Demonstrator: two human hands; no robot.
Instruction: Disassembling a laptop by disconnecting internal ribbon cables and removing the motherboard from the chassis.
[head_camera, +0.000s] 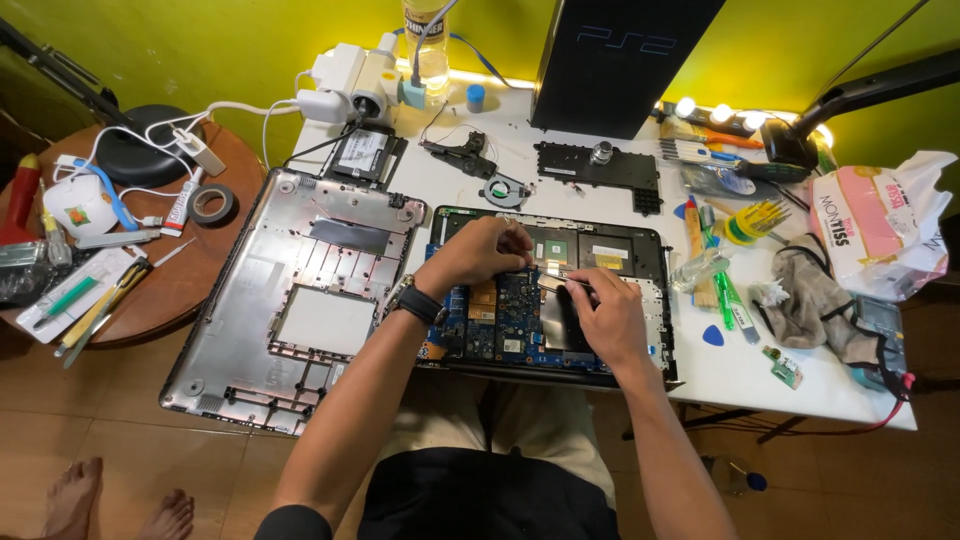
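— On the far left, what stands beside the white table?

— A round wooden side table with a roll of tape, a few hand tools and a white cap. A grey laptop bottom cover lies inside up, bridging that table and the white one.

— And the laptop itself?

— The opened laptop lies just right of the cover, in front of the person, with its blue circuit board exposed.

— What is the left hand doing?

— The left hand, a dark watch on its wrist, reaches over the board with its fingers curled down and its fingertips pressed together at a spot near the upper middle. Whether they pinch something small I cannot tell.

— The right hand?

— The right hand rests on the laptop's right half, fingers closed around a thin metal tool that looks like tweezers, its tip pointing left toward the left hand's fingertips.

— Further right?

— A loose fan and a black panel lie behind the laptop, then blue picks, screwdrivers, a grey cloth and a white plastic bag at the table's right end.
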